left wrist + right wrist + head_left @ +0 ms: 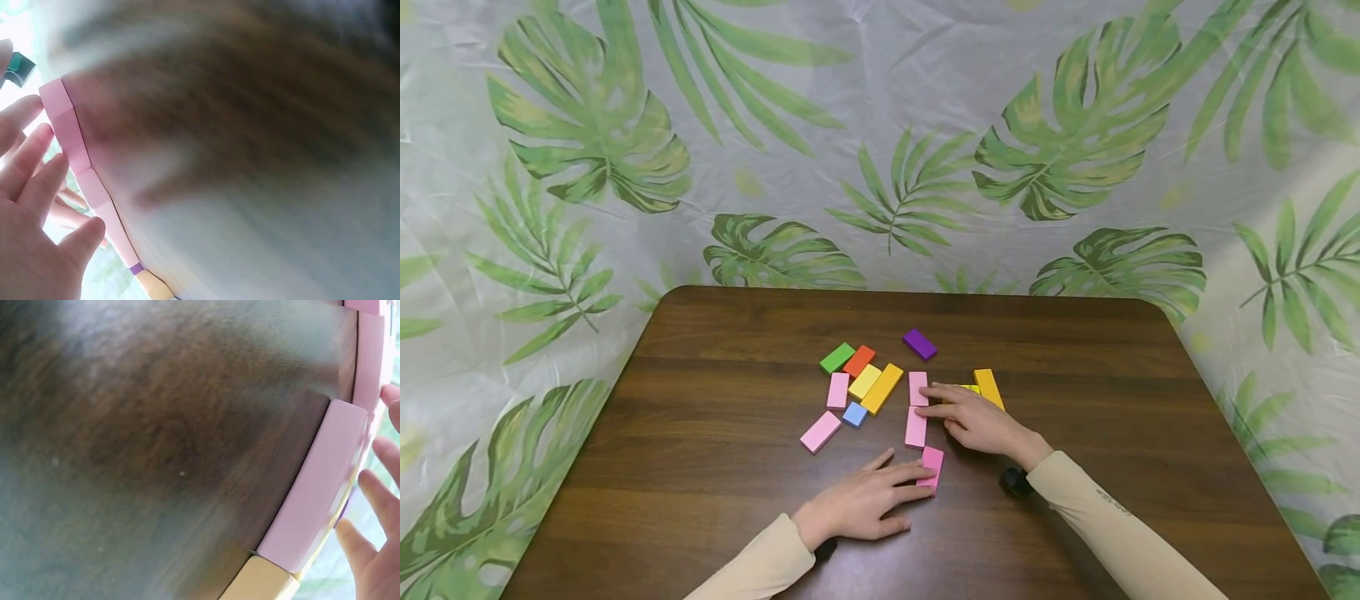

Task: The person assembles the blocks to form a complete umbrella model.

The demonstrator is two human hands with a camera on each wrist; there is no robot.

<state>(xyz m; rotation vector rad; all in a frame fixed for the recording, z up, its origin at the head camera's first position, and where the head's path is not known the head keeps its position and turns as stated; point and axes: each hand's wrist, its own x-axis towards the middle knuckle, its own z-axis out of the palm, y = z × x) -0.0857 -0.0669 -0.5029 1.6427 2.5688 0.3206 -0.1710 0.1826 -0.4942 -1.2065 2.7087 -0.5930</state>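
My left hand [861, 500] lies with fingers spread on the table, its fingertips on a bright pink block [933, 458]. My right hand [981, 423] reaches in from the right, and its outstretched fingers touch two light pink blocks, the upper one [917, 383] and the lower one [915, 429], which lie end to end in a column. Under the right palm, a yellow block [970, 388] is mostly covered, beside an orange block [988, 387]. In the left wrist view a row of pink blocks [72, 137] runs along the fingertips.
Left of the column lie a green block [837, 357], a red block [859, 361], a yellow block [865, 382], an orange block [882, 389], a small blue block [854, 415] and two pink blocks [820, 432]. A purple block [920, 344] sits farther back on the wooden table [715, 483].
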